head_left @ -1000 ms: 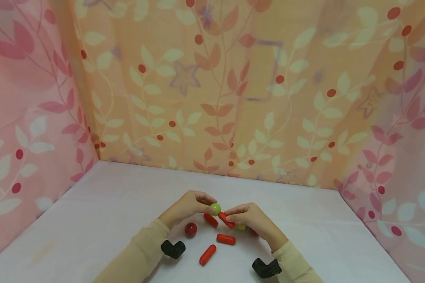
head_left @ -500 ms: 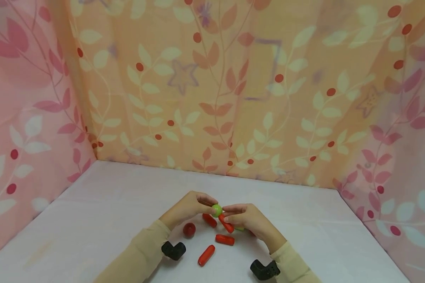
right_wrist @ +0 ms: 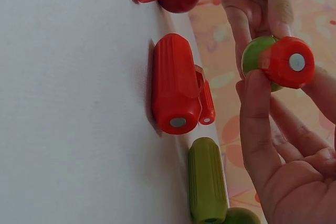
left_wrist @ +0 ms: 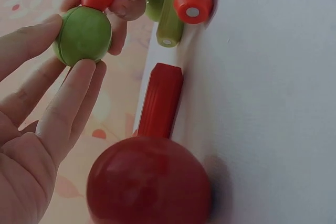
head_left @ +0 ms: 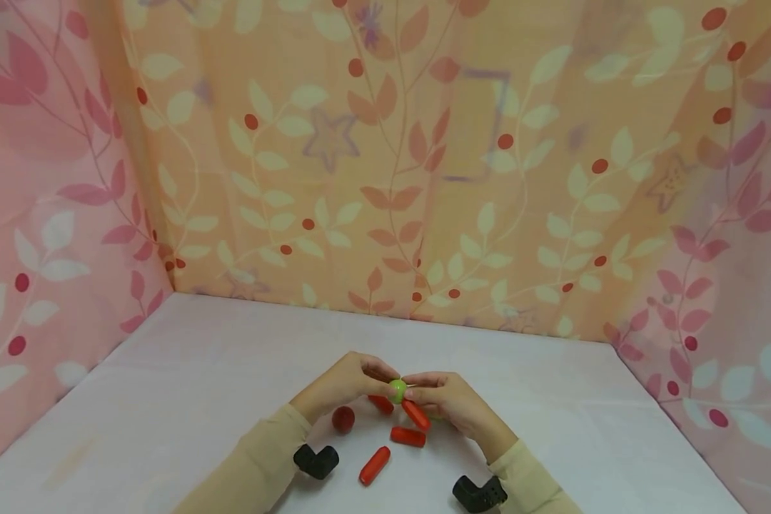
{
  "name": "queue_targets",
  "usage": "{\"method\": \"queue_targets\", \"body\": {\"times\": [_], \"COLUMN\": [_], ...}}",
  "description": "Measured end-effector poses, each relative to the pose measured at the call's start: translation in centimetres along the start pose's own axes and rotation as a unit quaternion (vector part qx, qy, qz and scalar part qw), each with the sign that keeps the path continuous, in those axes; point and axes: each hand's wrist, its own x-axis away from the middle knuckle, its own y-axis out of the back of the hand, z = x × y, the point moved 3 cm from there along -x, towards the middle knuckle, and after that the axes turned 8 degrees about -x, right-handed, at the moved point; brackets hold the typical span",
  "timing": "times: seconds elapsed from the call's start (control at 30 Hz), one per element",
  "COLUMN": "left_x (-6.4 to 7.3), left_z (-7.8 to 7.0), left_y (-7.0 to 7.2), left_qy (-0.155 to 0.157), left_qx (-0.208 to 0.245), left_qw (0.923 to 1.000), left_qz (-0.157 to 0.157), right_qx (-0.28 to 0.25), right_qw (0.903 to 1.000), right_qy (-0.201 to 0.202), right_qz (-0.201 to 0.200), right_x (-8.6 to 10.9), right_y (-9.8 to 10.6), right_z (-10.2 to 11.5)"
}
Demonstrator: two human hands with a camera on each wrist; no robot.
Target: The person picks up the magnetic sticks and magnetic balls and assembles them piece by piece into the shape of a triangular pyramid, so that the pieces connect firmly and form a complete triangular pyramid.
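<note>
My left hand [head_left: 347, 380] pinches a green ball [left_wrist: 84, 36] with a seam round it between thumb and fingertips. From the other side, my right hand [head_left: 456, 403] pinches a red ridged rod [right_wrist: 287, 62], whose near end shows a silvery disc. In the left wrist view the rod's other end sits right against the green ball. Both pieces are held above the white table [head_left: 231, 343]. Below the hands lie more red rods [head_left: 408, 436], one of them partly behind the left hand's ball. A red ball [head_left: 343, 420] rests beneath the left wrist.
Another red rod [head_left: 375, 465] lies nearest me. Under the right hand are a green rod [right_wrist: 207, 179] and a second green ball [right_wrist: 241, 216], mostly hidden in the head view. Patterned cloth walls [head_left: 385, 214] enclose the table at the back and sides.
My hands have come together, bringing the red rod's end to the green ball. The ball has shifted slightly right and down, and the rod now slopes down towards me from it.
</note>
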Motion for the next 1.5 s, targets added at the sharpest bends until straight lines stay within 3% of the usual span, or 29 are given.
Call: {"method": "queue_targets", "body": {"times": [0.4, 0.7, 0.83, 1.0, 1.27, 1.5], "left_x": [0.1, 0.5, 0.2, -0.8, -2.3, -2.8], "left_z": [-0.4, 1.2, 1.7, 2.0, 2.5, 3.3], "left_y": [-0.2, 2.4, 3.2, 4.1, 4.8, 4.4], "left_qy": [-0.012, 0.008, 0.033, 0.042, 0.035, 0.063], "left_qx": [-0.003, 0.036, 0.024, 0.013, -0.014, -0.026], "left_qw": [0.9999, 0.9980, 0.9967, 0.9945, 0.9953, 0.9952], "left_qz": [-0.001, -0.051, -0.070, -0.095, -0.089, -0.070], "right_qx": [0.001, -0.001, 0.010, 0.011, 0.020, 0.024], "right_qw": [0.9999, 0.9986, 0.9984, 0.9976, 0.9974, 0.9968], "right_qy": [0.004, 0.014, 0.015, 0.012, 0.012, 0.012], "right_qz": [-0.013, -0.051, -0.054, -0.067, -0.068, -0.075], "right_x": [0.2, 0.1, 0.1, 0.1, 0.2, 0.1], "right_y": [0.1, 0.4, 0.6, 0.8, 1.2, 1.6], "right_z": [0.2, 0.2, 0.3, 0.3, 0.5, 0.7]}}
